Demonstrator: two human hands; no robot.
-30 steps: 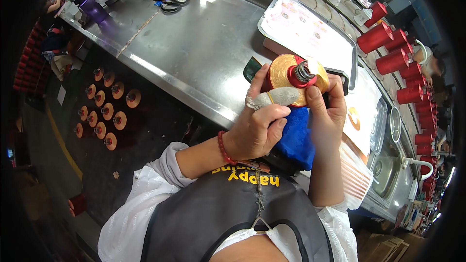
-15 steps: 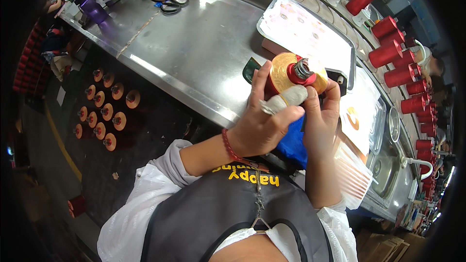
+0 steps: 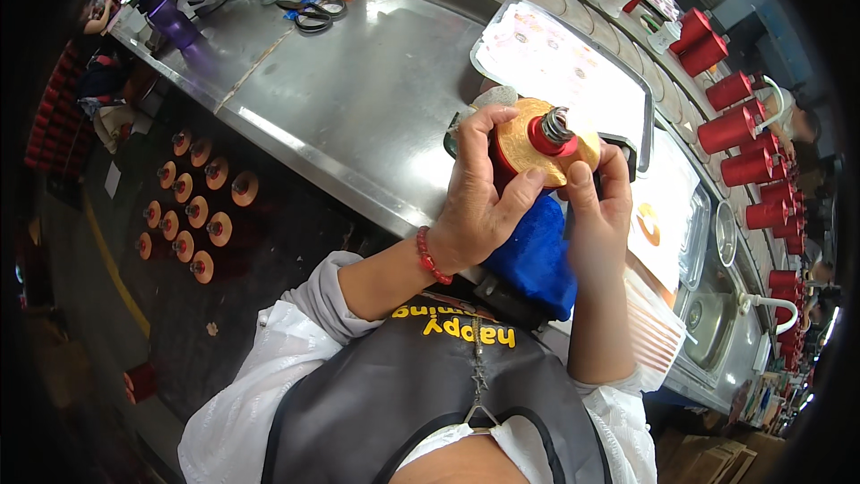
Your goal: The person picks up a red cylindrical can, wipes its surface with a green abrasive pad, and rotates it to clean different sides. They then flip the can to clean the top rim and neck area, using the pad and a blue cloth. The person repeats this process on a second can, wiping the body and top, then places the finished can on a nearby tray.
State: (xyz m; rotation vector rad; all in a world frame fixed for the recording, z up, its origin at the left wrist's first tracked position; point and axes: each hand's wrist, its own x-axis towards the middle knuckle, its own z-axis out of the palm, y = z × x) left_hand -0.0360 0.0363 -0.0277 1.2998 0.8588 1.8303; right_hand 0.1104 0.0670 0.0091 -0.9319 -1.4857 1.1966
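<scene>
The left hand (image 3: 475,211) and right hand (image 3: 602,206) held a red bottle (image 3: 543,147) between them, fingers (image 3: 490,116) half curled against its gold top (image 3: 517,147).

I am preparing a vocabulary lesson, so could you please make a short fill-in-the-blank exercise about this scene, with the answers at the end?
1. The left hand and the right hand hold a red bottle whose shoulder is the colour ____.
2. The bracelet on the left wrist is ____ in colour.
3. On the metal table, the purple water bottle stands to the ____ of the scissors.

Missing words: gold; red; left.
</scene>
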